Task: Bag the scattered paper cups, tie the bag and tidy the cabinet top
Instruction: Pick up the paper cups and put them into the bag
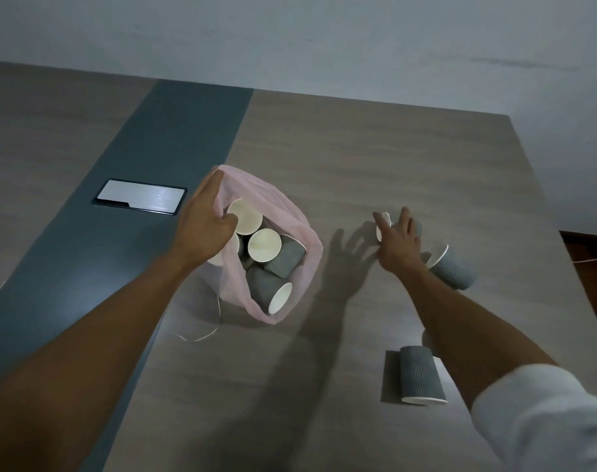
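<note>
The left hand [206, 219] pinches the pink bag's [303, 233] rim, cups just beyond its fingers. The right hand [397, 241] spreads open over a lying cup [384, 226], fingertips touching it.

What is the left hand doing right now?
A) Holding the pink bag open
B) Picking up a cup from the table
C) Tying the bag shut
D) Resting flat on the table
A: the left hand grips the rim of the pink bag, whose mouth gapes with cups inside.
</note>
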### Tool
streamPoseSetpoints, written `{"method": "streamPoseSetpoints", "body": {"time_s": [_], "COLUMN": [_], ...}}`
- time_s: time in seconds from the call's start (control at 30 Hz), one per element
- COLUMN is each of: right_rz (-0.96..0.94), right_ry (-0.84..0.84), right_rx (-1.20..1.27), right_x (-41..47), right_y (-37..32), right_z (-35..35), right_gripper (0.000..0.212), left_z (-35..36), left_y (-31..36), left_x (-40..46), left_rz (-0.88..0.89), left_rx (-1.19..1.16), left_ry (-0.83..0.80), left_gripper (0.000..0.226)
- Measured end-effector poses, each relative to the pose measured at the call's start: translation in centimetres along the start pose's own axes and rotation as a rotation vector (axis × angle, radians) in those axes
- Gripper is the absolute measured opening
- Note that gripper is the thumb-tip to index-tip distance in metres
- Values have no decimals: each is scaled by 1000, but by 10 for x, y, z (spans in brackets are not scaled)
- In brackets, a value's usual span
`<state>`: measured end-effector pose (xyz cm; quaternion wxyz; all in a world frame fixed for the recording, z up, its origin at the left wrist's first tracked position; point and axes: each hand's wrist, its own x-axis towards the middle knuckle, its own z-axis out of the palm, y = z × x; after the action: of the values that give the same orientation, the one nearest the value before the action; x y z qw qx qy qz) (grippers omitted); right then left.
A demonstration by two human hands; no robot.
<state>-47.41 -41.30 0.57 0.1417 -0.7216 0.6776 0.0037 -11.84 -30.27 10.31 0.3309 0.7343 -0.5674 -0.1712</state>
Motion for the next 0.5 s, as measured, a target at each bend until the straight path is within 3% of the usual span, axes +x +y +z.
{"method": "streamPoseSetpoints", "body": {"time_s": [0.13, 0.2, 0.33, 0.4, 0.5], "right_rz": [-60, -80, -181, -254, -354], "right_ry": [-94, -52, 55, 125, 323], "right_rx": [-221, -338, -477, -390, 49], "right_x": [21, 21, 18, 14, -2], "right_y": [17, 19, 21, 11, -21], "right_z": [5, 10, 14, 11, 7], "right_gripper": [62, 47, 42, 36, 29], "left_z": [4, 7, 11, 12, 9], "left_y": [4, 3, 1, 1, 0], "left_x": [-5, -6, -9, -9, -11], "left_rz": [0, -2, -10, -11, -14], "left_rx": [-16, -32, -31, -31, -18], "left_ry": [4, -6, -22, -38, -52], "left_gripper": [82, 84, 84, 84, 84]}}
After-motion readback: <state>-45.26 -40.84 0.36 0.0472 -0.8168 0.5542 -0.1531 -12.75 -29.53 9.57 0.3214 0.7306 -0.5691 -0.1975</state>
